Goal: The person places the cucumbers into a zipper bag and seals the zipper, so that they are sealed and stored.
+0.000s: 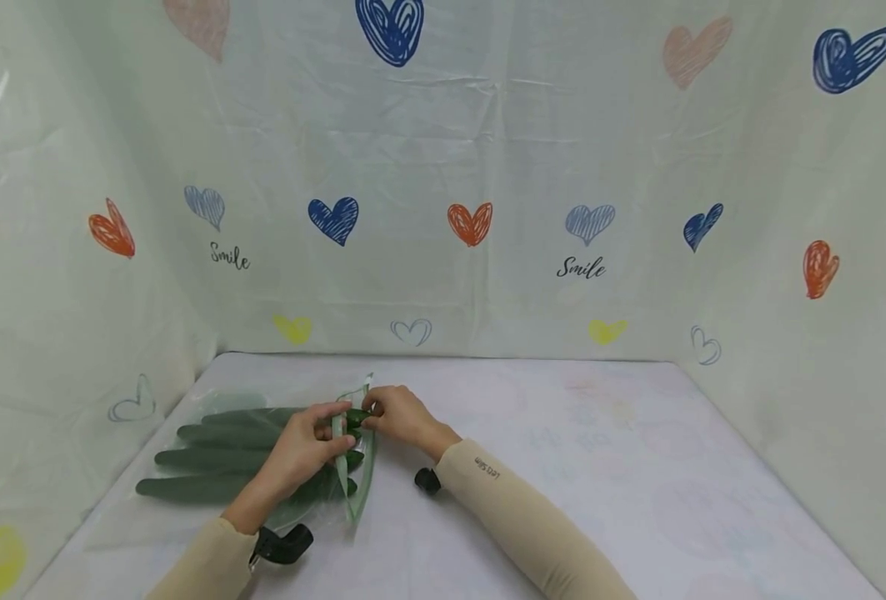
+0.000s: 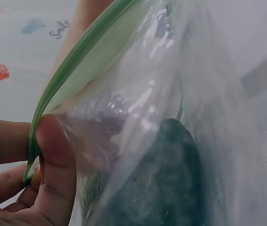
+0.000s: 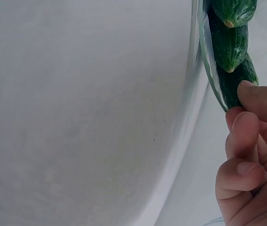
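Observation:
Several long green cucumbers (image 1: pixel 187 489) lie side by side in a clear zip bag (image 1: pixel 116 529), their near tips toward its mouth on the right. My left hand (image 1: pixel 296 450) pinches the bag's green zip edge (image 2: pixel 72 61) between thumb and fingers. At the open mouth, my right hand (image 1: pixel 405 417) grips the end of the farthest cucumber (image 3: pixel 234 89), thumb on one side and curled fingers on the other. The tips of other cucumbers (image 3: pixel 230 44) show beside it in the right wrist view. Through the film, a cucumber (image 2: pixel 157 174) looks blurred in the left wrist view.
The bag lies on the left part of a white-covered table (image 1: pixel 563 467). A pale curtain (image 1: pixel 412 150) printed with hearts stands behind and at both sides. Black wrist devices (image 1: pixel 285 546) sit at both forearms.

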Available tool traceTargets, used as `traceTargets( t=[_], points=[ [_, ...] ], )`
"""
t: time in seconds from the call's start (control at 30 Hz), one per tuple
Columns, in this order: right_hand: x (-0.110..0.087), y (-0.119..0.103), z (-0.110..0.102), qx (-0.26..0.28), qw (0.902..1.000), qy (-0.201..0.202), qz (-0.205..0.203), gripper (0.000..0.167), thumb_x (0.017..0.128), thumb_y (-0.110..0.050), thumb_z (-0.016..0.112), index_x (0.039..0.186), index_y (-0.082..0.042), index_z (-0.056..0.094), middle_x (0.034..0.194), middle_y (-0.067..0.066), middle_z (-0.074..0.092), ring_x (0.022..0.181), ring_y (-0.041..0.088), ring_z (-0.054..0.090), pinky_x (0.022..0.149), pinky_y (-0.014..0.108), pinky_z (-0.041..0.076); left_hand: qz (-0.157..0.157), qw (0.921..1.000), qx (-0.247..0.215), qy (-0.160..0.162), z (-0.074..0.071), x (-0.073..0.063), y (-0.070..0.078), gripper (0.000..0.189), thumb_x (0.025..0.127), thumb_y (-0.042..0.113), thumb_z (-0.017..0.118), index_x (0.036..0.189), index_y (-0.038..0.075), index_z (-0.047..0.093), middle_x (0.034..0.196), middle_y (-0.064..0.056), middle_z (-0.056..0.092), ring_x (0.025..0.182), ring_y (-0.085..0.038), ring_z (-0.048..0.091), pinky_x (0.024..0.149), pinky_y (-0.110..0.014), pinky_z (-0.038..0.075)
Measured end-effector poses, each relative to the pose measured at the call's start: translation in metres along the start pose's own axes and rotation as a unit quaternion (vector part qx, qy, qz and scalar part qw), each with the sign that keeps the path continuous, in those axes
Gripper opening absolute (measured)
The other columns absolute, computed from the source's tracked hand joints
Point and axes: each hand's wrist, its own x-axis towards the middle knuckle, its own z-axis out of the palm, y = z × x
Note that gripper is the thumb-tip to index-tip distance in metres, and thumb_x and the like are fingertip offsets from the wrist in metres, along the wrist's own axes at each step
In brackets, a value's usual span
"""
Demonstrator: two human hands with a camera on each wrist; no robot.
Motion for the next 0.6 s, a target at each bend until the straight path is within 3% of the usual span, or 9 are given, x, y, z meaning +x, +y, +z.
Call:
traceTargets(
  t=[0.6],
  points=[
    [0.0025, -0.0066, 0.0042, 0.007, 0.9999, -0.003, 0.014, 0.023, 0.086, -0.013, 0.072, 0.107, -0.008, 0.07, 0.086, 0.0, 0.069, 0.071, 0.004, 0.06, 0.06, 0.017, 0.047, 0.004, 1.0, 0.002, 0.006, -0.0004, 0.0001, -0.0017, 0.055, 0.085, 0.006, 0.071, 0.137, 0.003, 0.051, 0.058, 0.0, 0.039, 0.051, -0.014, 0.038, 0.051, -0.03, 0.046]
  ],
)
